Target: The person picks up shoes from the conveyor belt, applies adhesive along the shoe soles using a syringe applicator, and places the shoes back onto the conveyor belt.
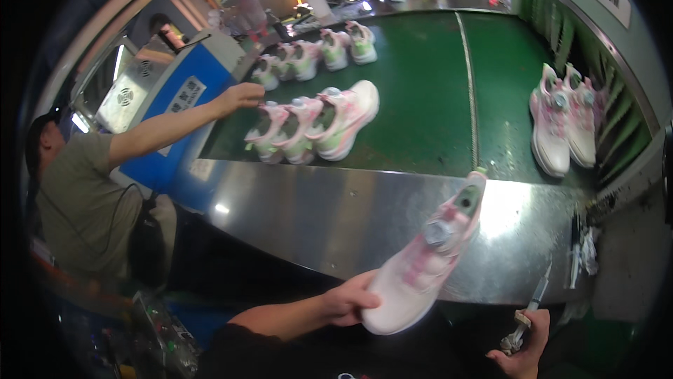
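Note:
A pale pink and white sneaker (408, 279) with a round dial on its tongue is gripped at the toe by my left hand (348, 300). Its heel points up and away, over the steel edge (294, 204) of the belt table. At the lower right my right hand (527, 352) is closed round a syringe (539, 290), its thin tip pointing up and slightly right. The syringe stays apart from the shoe.
Several matching sneakers (347, 119) stand in rows on the green conveyor belt (420, 63); a pair (550, 126) sits at the right by hanging green strips. Slim tools (575, 249) lie on the steel at right. At left a co-worker's arm (175, 123) reaches toward the shoes.

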`<state>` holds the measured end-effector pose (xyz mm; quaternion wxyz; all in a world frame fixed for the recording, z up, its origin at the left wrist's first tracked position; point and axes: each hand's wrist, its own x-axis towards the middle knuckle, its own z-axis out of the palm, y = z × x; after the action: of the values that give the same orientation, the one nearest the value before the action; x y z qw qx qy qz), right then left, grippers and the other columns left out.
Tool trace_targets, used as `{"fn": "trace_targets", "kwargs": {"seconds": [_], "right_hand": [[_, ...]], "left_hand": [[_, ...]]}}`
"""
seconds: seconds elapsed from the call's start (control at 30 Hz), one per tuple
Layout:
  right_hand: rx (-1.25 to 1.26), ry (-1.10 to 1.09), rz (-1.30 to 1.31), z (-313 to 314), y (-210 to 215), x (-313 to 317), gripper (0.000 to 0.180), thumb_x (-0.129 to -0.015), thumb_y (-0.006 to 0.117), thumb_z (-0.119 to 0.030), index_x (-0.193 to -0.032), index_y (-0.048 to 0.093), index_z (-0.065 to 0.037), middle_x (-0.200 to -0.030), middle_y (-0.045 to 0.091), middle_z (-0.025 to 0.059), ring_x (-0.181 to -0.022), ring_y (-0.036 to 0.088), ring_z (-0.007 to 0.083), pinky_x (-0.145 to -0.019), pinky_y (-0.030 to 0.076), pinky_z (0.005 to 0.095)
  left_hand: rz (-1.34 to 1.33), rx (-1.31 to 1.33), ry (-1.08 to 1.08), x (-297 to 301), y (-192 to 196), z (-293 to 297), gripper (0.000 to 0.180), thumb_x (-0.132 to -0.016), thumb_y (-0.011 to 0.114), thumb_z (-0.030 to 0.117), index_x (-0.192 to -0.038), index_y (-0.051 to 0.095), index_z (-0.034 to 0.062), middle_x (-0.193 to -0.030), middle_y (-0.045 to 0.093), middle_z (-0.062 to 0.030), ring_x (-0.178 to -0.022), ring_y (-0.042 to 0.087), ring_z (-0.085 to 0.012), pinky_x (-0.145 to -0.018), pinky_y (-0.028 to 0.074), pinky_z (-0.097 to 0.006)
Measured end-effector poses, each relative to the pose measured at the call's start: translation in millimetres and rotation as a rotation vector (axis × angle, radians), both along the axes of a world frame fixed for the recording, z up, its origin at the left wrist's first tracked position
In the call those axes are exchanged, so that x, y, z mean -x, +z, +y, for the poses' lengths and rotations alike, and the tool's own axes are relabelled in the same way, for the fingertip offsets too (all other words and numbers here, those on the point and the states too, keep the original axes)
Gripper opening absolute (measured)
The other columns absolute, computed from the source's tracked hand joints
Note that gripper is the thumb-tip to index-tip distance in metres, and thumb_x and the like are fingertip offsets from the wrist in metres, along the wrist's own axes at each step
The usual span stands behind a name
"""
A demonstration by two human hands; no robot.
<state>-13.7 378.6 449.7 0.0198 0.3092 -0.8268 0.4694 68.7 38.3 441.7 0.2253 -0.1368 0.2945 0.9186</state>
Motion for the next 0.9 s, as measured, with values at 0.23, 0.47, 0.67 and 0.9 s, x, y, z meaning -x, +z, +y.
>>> {"fn": "trace_targets", "kwargs": {"seconds": [0.23,0.47,0.67,0.9], "right_hand": [[0.123,0.084,-0.244,-1,-22,-4,0.083,-0.072,0.068,-0.058,-0.121,0.047,0.006,-0.105,0.047,0.0110,-0.093,0.049,0.0219,-0.084,0.040,0.0346],[0.126,0.031,-0.221,-1,-23,1,0.061,-0.078,0.064,-0.047,-0.112,0.053,0.002,-0.096,0.059,0.0163,-0.082,0.056,0.0257,-0.073,0.044,0.0334],[-0.082,-0.012,-0.046,-10,-11,25,0.016,-0.077,0.061,-0.003,-0.093,0.064,-0.004,-0.084,0.063,0.0128,-0.072,0.059,0.0304,-0.068,0.047,0.0358],[-0.417,-0.060,0.169,-5,8,55,0.019,-0.066,0.070,-0.003,-0.082,0.062,-0.008,-0.081,0.054,0.0080,-0.070,0.049,0.0260,-0.062,0.043,0.0342]], "left_hand": [[0.119,-0.030,0.107,199,-45,30,0.048,-0.091,0.054,0.019,-0.130,0.037,-0.0027,-0.123,0.049,-0.0170,-0.112,0.053,-0.0270,-0.099,0.042,-0.039],[0.157,0.429,0.131,175,-17,-7,0.033,-0.087,0.058,0.011,-0.114,0.045,-0.0006,-0.107,0.056,-0.0162,-0.094,0.061,-0.0258,-0.080,0.053,-0.034],[0.287,0.994,0.802,110,-38,-152,0.033,-0.076,0.057,-0.003,-0.100,0.038,0.0070,-0.085,0.048,-0.0050,-0.078,0.051,-0.0150,-0.074,0.048,-0.029],[0.278,1.241,0.741,139,-48,-204,0.066,-0.080,0.062,0.000,-0.137,0.029,0.0008,-0.129,0.045,-0.0112,-0.118,0.044,-0.0211,-0.101,0.033,-0.034]]}}
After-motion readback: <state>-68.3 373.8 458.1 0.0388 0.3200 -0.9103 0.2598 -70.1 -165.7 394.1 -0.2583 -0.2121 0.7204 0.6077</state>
